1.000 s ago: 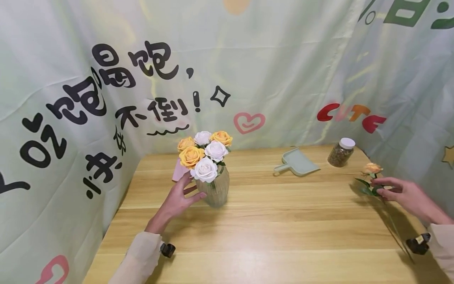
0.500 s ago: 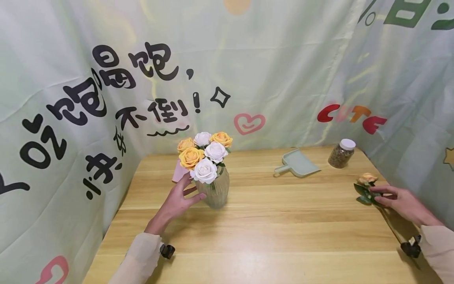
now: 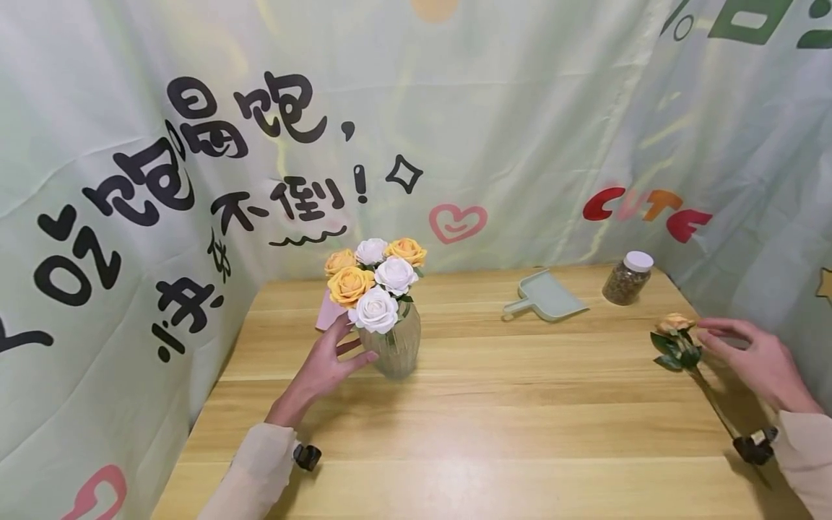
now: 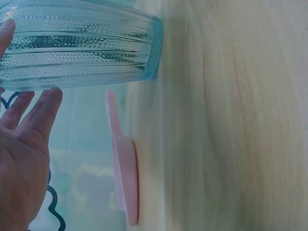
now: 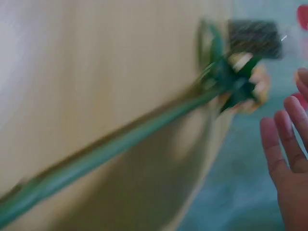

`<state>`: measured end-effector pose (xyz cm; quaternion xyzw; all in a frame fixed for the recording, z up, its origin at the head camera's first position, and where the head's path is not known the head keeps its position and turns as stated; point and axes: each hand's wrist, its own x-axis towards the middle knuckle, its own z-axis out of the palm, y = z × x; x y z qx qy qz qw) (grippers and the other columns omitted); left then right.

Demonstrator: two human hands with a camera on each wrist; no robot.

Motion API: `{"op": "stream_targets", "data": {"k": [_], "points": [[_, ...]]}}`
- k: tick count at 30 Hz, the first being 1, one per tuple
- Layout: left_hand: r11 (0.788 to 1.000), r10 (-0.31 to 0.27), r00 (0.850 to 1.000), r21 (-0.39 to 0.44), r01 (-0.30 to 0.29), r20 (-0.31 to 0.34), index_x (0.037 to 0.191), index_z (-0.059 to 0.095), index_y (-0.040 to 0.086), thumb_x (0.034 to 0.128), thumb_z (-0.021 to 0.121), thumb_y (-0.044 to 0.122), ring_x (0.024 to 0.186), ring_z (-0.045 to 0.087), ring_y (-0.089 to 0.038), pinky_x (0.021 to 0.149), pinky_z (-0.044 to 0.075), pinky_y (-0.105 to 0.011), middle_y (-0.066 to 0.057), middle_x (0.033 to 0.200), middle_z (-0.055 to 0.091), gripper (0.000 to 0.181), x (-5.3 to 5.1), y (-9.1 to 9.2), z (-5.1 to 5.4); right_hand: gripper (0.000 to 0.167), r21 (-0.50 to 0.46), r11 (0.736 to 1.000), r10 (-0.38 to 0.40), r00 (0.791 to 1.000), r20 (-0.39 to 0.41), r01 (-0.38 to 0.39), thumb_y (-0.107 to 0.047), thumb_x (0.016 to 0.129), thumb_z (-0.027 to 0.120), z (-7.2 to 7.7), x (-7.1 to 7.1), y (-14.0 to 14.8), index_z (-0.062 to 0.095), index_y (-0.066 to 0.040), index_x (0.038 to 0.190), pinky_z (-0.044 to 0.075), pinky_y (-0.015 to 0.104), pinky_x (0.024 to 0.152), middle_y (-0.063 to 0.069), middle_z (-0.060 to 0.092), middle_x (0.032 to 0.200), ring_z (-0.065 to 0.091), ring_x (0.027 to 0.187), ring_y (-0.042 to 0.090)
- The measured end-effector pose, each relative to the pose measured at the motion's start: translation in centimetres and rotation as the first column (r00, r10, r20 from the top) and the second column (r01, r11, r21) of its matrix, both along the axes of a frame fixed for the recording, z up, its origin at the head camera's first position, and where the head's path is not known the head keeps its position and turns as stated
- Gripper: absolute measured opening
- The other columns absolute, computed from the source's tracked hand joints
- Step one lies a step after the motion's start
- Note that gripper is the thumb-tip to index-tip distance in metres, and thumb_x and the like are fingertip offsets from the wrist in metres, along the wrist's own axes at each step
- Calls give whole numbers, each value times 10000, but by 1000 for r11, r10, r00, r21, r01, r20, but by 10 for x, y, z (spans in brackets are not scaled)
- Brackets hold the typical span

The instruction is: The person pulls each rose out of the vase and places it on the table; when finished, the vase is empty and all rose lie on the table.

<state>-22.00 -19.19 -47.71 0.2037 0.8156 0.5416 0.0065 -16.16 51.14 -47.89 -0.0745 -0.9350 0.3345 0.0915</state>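
In the head view my left hand (image 3: pixel 329 365) holds the side of a ribbed glass vase (image 3: pixel 398 354), thumb across its front. White and yellow roses (image 3: pixel 377 282) stand in the vase. The left wrist view shows the vase (image 4: pixel 82 43) with my thumb and fingers (image 4: pixel 45 115) at its sides. At the right, a single orange rose (image 3: pixel 676 325) with green leaves and a long stem lies on the table. My right hand (image 3: pixel 757 357) is beside its bloom, fingers extended and holding nothing. The right wrist view, blurred, shows the rose's stem (image 5: pixel 115 147) and my right hand (image 5: pixel 291 159) apart from it.
A grey-green dustpan (image 3: pixel 552 300) lies at the back of the wooden table (image 3: pixel 468 419). Right of it stands a white-lidded jar (image 3: pixel 627 278) of dark bits. Behind the vase is a pink flat object (image 3: pixel 328 312) with a narrow end. Printed cloth (image 3: pixel 513 144) surrounds the table.
My right hand has lowered the orange rose onto the table, let go of it, and drawn off to the right. My left hand and the vase look unmoved.
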Motion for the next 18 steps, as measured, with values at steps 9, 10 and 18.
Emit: {"op": "stream_targets", "data": {"k": [9, 10, 18], "points": [[1000, -2, 1000, 6, 2, 1, 1697, 345, 153, 960, 864, 177, 1544, 456, -479, 1185, 521, -652, -151, 1726, 396, 902, 0, 1, -2, 357, -246, 950, 142, 967, -214, -194, -162, 1093, 682, 48, -20, -84, 667, -58, 1434, 477, -24, 878, -329, 661, 1242, 606, 1110, -195], [1000, -2, 1000, 7, 2, 4, 1698, 344, 159, 960, 866, 185, 1546, 455, -474, 1187, 521, -649, -145, 1727, 395, 904, -1, 1, -2, 354, -259, 940, 159, 957, -241, -222, -133, 1091, 678, 51, -23, -97, 660, -27, 1428, 480, -20, 913, -289, 672, 1256, 612, 1142, -164], [1000, 1, 1000, 12, -1, -2, 1701, 332, 140, 965, 860, 201, 1532, 463, -492, 1186, 515, -663, -169, 1727, 388, 908, 0, 1, -1, 325, -347, 828, 318, 879, -356, -440, -86, 1078, 690, 70, -56, -200, 669, 24, 1383, 534, 75, 1037, -85, 732, 1300, 681, 1209, 29]]}}
